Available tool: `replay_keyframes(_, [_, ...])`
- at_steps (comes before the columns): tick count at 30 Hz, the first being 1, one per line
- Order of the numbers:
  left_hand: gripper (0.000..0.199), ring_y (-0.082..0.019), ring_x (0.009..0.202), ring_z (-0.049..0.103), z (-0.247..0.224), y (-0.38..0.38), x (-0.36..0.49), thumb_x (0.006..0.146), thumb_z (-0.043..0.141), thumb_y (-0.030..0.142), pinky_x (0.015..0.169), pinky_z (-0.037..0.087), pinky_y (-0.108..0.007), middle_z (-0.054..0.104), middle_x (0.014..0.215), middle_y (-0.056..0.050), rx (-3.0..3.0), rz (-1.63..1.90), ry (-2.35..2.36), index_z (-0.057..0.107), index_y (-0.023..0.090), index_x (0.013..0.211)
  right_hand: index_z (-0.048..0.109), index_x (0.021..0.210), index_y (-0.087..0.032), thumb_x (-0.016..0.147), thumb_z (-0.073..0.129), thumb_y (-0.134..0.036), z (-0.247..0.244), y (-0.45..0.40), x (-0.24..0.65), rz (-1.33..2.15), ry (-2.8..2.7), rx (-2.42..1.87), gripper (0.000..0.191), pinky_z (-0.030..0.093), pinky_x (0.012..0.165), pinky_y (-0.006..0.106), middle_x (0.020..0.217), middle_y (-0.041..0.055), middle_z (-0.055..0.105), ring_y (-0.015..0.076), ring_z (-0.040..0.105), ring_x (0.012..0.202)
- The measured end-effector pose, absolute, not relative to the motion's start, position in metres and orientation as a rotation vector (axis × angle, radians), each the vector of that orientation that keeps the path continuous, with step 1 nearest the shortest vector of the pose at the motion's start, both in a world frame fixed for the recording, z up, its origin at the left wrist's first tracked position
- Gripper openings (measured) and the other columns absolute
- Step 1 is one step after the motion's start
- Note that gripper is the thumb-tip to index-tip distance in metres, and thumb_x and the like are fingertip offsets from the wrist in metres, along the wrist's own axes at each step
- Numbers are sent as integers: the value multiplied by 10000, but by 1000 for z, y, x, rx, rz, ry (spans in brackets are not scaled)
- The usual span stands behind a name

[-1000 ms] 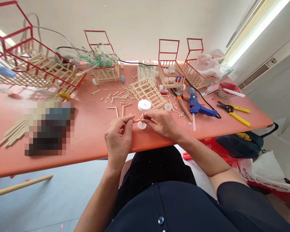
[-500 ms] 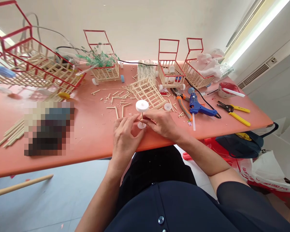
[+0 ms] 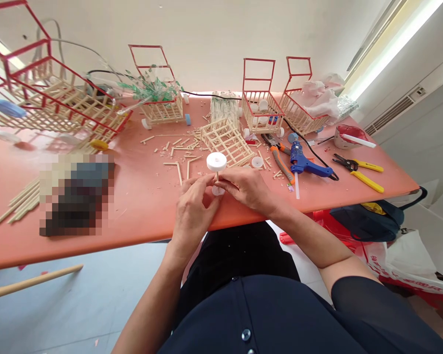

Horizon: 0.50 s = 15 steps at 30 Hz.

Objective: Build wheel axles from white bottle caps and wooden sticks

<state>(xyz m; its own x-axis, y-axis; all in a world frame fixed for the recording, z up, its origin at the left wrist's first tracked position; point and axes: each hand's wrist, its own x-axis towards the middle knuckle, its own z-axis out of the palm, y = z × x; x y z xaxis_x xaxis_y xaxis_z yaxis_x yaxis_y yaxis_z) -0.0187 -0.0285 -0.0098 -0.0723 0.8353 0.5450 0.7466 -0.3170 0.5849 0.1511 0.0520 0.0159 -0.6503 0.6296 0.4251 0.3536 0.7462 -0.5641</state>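
Note:
A short wooden stick (image 3: pixel 217 176) stands upright near the table's front edge, with a white cap (image 3: pixel 216 161) on its top and a clear white cap (image 3: pixel 217 190) at its foot. My right hand (image 3: pixel 247 189) pinches the stick from the right. From the left, my left hand (image 3: pixel 195 204) closes its fingers round the same stick, its thumb beside the lower cap. Just behind stands an unpainted stick frame (image 3: pixel 227 142), lying tilted among cut pieces. Another round cap (image 3: pixel 257 162) lies to its right.
On the orange table (image 3: pixel 140 196) are a blue glue gun (image 3: pixel 306 164), orange-grey pliers (image 3: pixel 280 160), yellow-handled pliers (image 3: pixel 358 169) and a red-stained cup (image 3: pixel 349 137). Small red-rimmed carts (image 3: pixel 262 110) line the back. A blurred dark object (image 3: pixel 79 201) and sticks (image 3: pixel 24 201) lie left.
The white cap on top now tilts slightly, its upper face showing a little differently. Both hands keep nearly the same place and hold; the whole view has shifted slightly.

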Motion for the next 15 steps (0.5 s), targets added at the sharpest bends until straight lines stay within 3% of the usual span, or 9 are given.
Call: replay_keyframes(15, [401,-277,1188,704,-9,-28,-18,942,714,273,1086,551,-413,826,1209,-76,2013,1279,1804,728,194,1335,613,841,-192,1079,588,-270,14,52,151,581,-2318,-724,252,361,743,244,824,-1,624,134,532,772])
